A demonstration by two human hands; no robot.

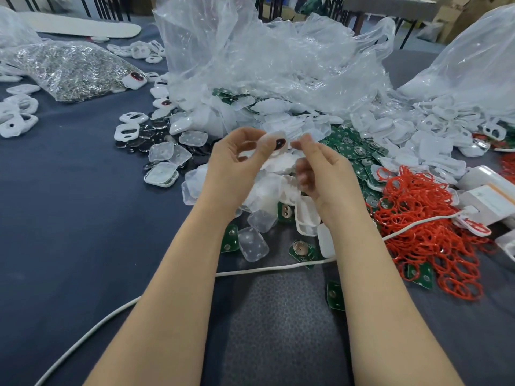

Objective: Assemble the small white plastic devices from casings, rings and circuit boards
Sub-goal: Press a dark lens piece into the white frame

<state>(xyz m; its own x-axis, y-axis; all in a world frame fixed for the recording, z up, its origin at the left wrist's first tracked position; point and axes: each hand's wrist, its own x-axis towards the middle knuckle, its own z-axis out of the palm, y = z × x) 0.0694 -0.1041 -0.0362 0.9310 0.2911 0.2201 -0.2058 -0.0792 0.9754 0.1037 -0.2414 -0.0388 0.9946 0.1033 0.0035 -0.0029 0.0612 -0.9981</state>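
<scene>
**Casing held up over the parts heap**

Nearest me, a smooth white cable (264, 270) snakes across the dark cloth table (69, 218). At mid-frame my left hand (237, 160) pinches a rounded white plastic casing (274, 143) with a dark oval window, above a heap of translucent square shells (267, 190). My right hand (323, 174) sits just beside it, fingers curled and blurred; I can't tell whether they grip anything. Green circuit boards (354, 149) and thin red rings (418, 207) lie to the right. Behind, crinkled clear bags (264, 59) hide more parts. At upper left is a sack of glinting metal bits (72, 68).
</scene>
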